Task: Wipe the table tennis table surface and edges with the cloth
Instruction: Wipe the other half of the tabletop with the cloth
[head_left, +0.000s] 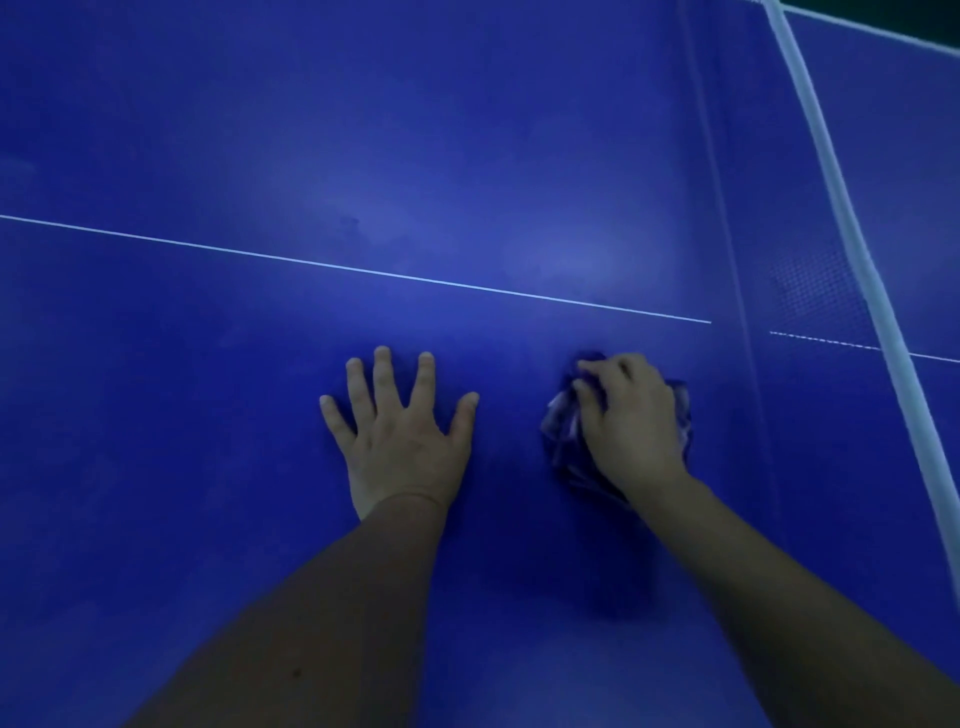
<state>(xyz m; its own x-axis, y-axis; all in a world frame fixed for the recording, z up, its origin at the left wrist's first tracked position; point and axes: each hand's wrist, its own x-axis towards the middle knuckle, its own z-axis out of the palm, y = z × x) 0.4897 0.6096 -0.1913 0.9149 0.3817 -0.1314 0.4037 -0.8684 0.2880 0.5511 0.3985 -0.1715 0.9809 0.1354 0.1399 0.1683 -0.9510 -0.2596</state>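
Near the net's white band (826, 171), the right hand (631, 421) sits on the bunched cloth (563, 441), fingers (589, 397) curled round it. Just beside it, farther from the net, the left hand (397, 431) presses flat on the blue desk (208, 389), fingers spread. I think the cloth should next slide toward the net.

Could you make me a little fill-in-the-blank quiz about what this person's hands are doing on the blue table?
1. The crumpled dark cloth is held under the ____ hand.
2. The left hand lies flat with its fingers ____.
3. The thin white line on the blue table tennis table runs just ____ both hands.
4. The white-topped net stands to the person's ____.

Missing words: right; spread; beyond; right
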